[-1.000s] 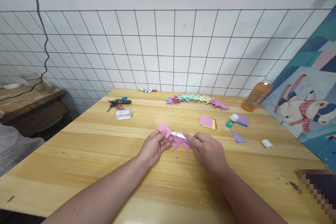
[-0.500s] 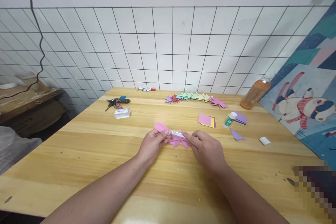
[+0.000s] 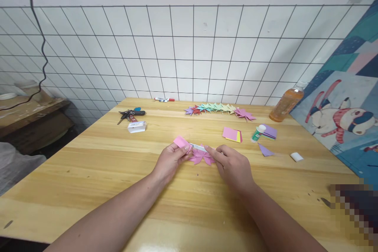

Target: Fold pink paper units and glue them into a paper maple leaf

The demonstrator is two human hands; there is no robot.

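Note:
My left hand (image 3: 173, 161) pinches a piece of pink paper (image 3: 181, 141) between thumb and fingers, its folded end sticking up beyond the thumb. In my right hand (image 3: 233, 165) is a knife with a flat, pale blade (image 3: 198, 147); the index finger lies along the blade and the handle is hidden in the palm. The blade's tip reaches the pink paper by my left thumb. Under the blade, between both hands, lies a pink folded-paper piece with pointed petals (image 3: 202, 159) on the wooden table (image 3: 189, 212).
Behind stands a row of folded paper points (image 3: 220, 108) in several colours. To the right are paper squares (image 3: 232, 134), a glue stick (image 3: 258, 133), a purple triangle (image 3: 265, 150), an eraser (image 3: 297, 157) and a bottle (image 3: 286, 104). Keys (image 3: 130, 115), a small box (image 3: 137, 126) and a marker (image 3: 164, 99) sit left.
The blade's tip has moved slightly left and up against the pink paper, and the blade slants more. Both hands keep their grips. The whole view has shifted a little.

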